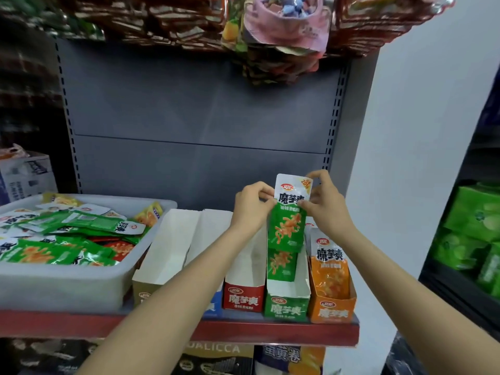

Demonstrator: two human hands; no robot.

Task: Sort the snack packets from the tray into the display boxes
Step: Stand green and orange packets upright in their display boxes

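Hands meet above the green display box (287, 307), both pinching one green snack packet (289, 215) held upright by its white upper part. Left hand (253, 205) grips the packet's left edge between thumb and curled fingers; right hand (323, 197) pinches the right edge and top corner, fingers curled. Packet's lower end hangs just over a second green packet (282, 266) that stands upright inside the green box. Five display boxes stand side by side on the shelf (270, 331), fronts toward the camera: a tan box (151, 282) at the left, a blue box (213, 304) largely hidden behind the left forearm, a red box (243, 296), the green box, and an orange box (334, 307) at the right. Orange box holds an upright orange packet (328, 266). Whether the tan, blue and red boxes hold packets cannot be told from this angle. Grey tray (67, 282) sits on the same shelf to the left of the boxes, just beside the tan box, holding a loose heap of packets (67, 239), mostly green with some red and yellow among them. Bagged goods (284, 36) hang above the grey back panel (200, 112).
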